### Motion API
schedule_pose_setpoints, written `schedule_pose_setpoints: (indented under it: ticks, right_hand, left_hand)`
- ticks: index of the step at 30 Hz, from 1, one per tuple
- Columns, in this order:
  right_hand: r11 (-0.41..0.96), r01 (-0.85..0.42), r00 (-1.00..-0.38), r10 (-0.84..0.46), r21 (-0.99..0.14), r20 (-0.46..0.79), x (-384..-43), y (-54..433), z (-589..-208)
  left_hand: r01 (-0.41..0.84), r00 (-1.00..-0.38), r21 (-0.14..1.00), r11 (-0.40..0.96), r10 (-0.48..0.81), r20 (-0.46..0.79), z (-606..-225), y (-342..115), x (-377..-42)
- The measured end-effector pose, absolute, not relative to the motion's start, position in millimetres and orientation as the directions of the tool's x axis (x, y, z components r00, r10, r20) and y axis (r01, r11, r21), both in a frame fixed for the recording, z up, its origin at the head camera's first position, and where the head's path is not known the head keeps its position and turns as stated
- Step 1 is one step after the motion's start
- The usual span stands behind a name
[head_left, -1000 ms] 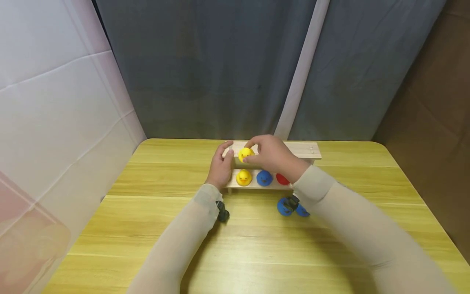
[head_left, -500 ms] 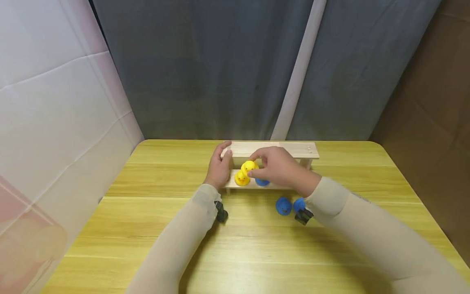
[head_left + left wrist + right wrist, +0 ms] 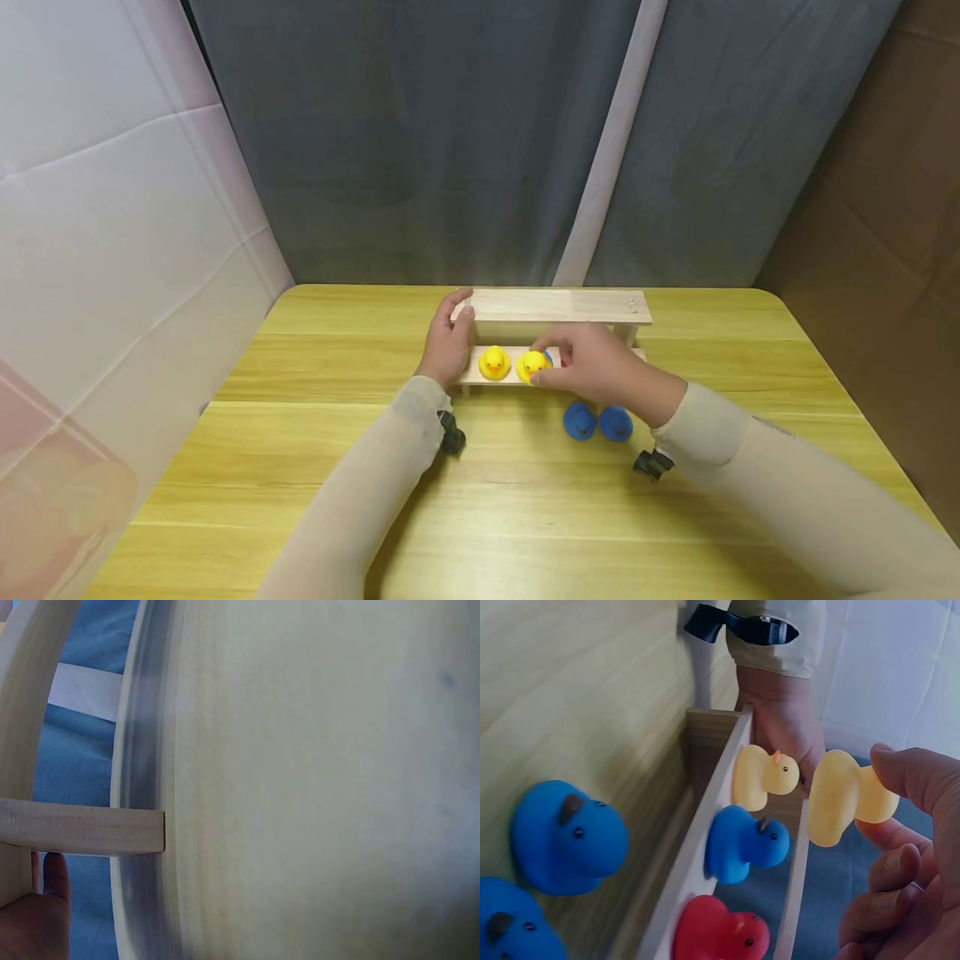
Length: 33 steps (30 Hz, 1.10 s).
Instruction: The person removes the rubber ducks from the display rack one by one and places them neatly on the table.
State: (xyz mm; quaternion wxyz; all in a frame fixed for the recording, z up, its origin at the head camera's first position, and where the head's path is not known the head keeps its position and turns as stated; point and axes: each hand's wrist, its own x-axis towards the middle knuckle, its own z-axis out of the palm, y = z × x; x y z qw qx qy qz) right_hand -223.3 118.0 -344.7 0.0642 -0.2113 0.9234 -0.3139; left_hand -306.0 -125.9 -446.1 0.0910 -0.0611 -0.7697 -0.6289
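In the head view, my right hand pinches a yellow toy duck between thumb and index finger, over the lower board of a two-tier wooden shelf. The right wrist view shows that held duck apart from the board. Beside it a second yellow duck sits on the lower board, then a blue duck and a red duck, both mostly hidden from the head camera. My left hand grips the shelf's left end; some of its fingers are hidden behind the wood.
Two blue ducks lie on the wooden table in front of the shelf, near my right wrist. A grey curtain hangs behind the table. White cloth stands at the left, brown cloth at the right.
My right hand has carried the yellow duck from in front of the upper board down and rightward, past the seated yellow duck, to the lower board. My left hand has stayed on the shelf end.
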Motion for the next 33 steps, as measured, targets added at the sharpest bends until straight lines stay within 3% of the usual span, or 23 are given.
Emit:
schedule_pose_setpoints:
  ticks: [33]
  right_hand:
    - [0.715,-0.287,-0.914,-0.403,-0.637,-0.040,-204.4,132.7,-394.4]
  left_hand:
    - [0.201,-0.977,0.955,0.220,-0.019,0.210,-446.3,-125.2,-305.7]
